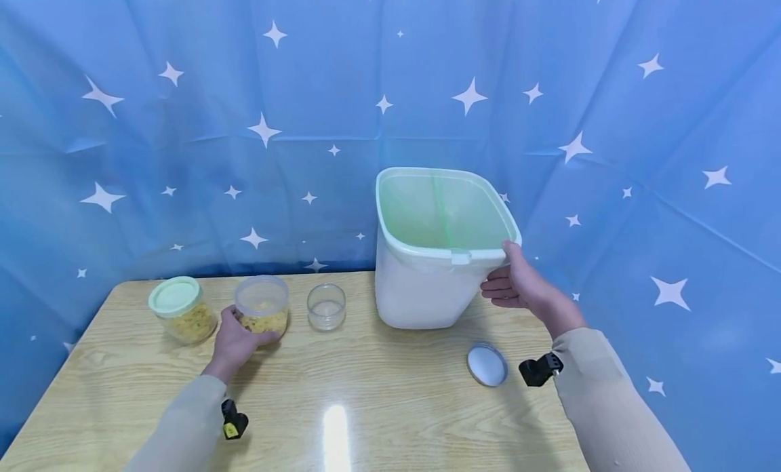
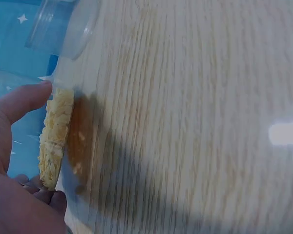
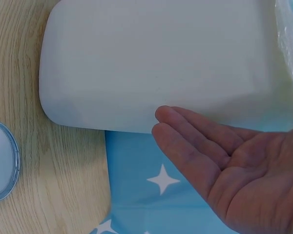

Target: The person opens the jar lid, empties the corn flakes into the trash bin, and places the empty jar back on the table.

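My left hand grips a clear round jar of yellow, flaky food, with the thumb on its right side. The food lies in the jar's lower part. On the right, a tall white bin with a pale green rim stands at the table's back edge. My right hand is at its front right corner, the thumb at the rim. In the right wrist view the fingers extend fairly straight along the bin's side; the thumb is hidden there.
A jar with a mint-green lid and similar yellow food stands at the far left. An uncovered small clear jar sits between the held jar and the bin. A round lid lies on the wooden table. A starry blue curtain hangs behind.
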A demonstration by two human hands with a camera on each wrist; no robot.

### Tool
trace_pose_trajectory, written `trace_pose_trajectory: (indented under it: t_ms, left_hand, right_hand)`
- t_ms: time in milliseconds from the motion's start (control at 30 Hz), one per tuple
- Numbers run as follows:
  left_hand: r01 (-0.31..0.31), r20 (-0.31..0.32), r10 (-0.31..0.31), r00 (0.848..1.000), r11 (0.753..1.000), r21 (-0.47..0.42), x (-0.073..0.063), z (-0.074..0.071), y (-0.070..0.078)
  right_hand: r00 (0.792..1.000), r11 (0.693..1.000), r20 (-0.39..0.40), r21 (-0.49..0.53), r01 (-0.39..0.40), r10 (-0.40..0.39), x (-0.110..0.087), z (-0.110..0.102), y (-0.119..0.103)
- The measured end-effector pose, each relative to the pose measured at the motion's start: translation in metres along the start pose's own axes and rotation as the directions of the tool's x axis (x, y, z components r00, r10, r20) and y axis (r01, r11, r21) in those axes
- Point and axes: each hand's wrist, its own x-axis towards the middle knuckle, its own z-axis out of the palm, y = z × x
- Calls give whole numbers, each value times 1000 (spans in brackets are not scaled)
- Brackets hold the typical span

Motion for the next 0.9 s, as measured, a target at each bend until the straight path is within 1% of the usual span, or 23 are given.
trace_pose_trajectory:
  t_ms: [133, 233, 333, 400, 467, 600, 667, 900]
  left_hand:
    - [-24, 24, 24, 999, 1000, 17, -5, -5, 1]
    - [-59, 53, 57, 997, 998, 31, -8, -10, 0]
    - [-100, 78, 95, 992, 993, 65, -11, -15, 0]
    - [-118, 94, 110, 990, 990, 83, -14, -18, 0]
    - [-128, 113, 118, 987, 988, 88, -17, -20, 0]
    - [-124, 161, 111, 981, 989, 76, -23, -24, 3]
    - [-125, 181, 108, 978, 988, 88, -26, -24, 4]
    - [-184, 241, 148, 959, 973, 136, -37, -23, 12]
  right_hand:
    - [1000, 1000, 1, -2, -1, 1, 0, 0, 0]
    - [1000, 1000, 7, 10, -9, 8, 1, 0, 1]
    - [1000, 1000, 6, 20, -17, 17, 2, 0, 2]
    - [1000, 1000, 5, 19, -20, 20, 2, 0, 3]
    - [1000, 1000, 5, 15, -17, 17, 2, 0, 3]
    - [1000, 1000, 14, 15, -13, 13, 2, 0, 3]
    - [1000, 1000, 19, 18, -15, 15, 2, 0, 2]
    - [999, 1000, 44, 24, -20, 19, 0, 0, 0]
